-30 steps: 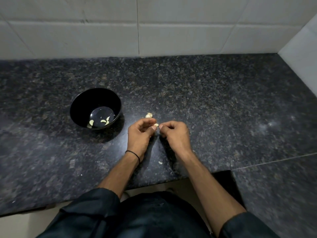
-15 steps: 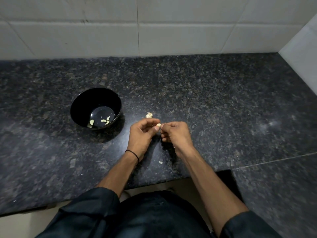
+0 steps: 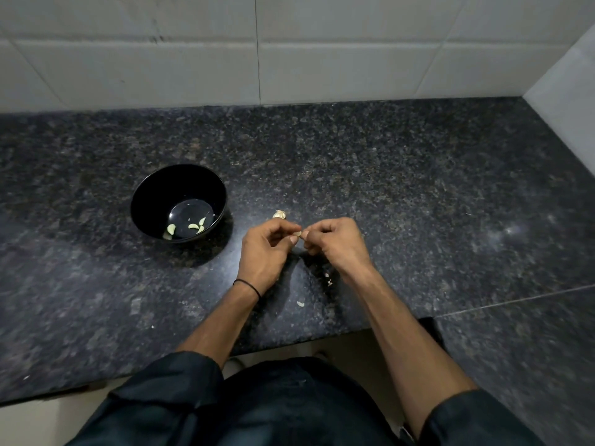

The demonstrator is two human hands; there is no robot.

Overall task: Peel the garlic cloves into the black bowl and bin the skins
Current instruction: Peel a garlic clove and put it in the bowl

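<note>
Garlic clove, small and pale: pinched between the curled fingertips of the left hand and right hand, above the dark speckled granite counter. Round black bowl: left of the hands, holding a few pale-green peeled cloves. Papery unpeeled garlic piece: on the counter just beyond the left hand. Skin scraps: on the counter between the wrists.

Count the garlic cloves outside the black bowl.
2: a pinched clove between the left hand and right hand; a loose clove on the countertop just beyond them. The hands may hide more.
</note>
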